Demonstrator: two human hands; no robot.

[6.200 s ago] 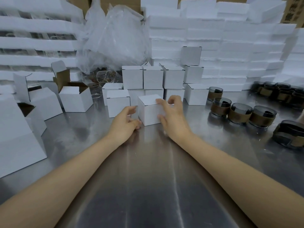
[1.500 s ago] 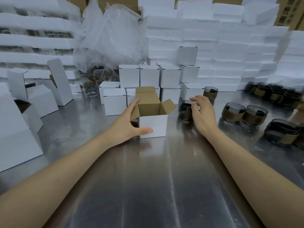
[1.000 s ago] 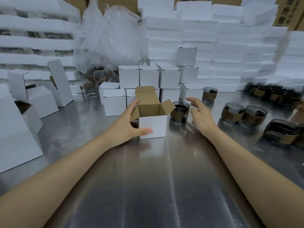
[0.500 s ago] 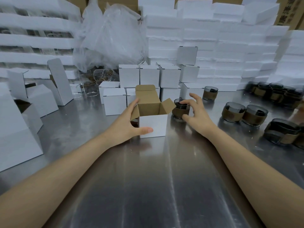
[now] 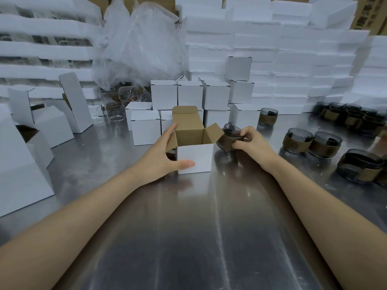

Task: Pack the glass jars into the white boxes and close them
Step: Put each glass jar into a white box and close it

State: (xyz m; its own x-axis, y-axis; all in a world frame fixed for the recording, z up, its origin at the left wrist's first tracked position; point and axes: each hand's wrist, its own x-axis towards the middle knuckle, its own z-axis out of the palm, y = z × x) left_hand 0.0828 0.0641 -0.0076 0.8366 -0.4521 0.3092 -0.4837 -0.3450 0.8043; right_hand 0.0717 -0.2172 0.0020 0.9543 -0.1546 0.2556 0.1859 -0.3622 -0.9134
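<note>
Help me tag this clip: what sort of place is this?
Probably a packing bench in a warehouse or small factory: stacked white foam slabs, rows of closed white boxes, and banded glass jars on a steel table.

One camera, worn on my head, gives the only view. It faces forward and down over the table point(image 5: 188, 248). My forearms enter at the bottom corners and converge toward the centre. There my left hand point(image 5: 165, 158) grips the box point(image 5: 194, 158) and my right hand point(image 5: 253, 143) holds a jar point(image 5: 226, 140). Both sit close to the lens. The box's open top is seen from above, with its inner walls showing. The lens is wide-angle: the foam stacks point(image 5: 272, 59) along the top bow, and the big box point(image 5: 21, 181) at the left edge looks slanted. Other jars point(image 5: 297, 141) run to the right edge.
</note>
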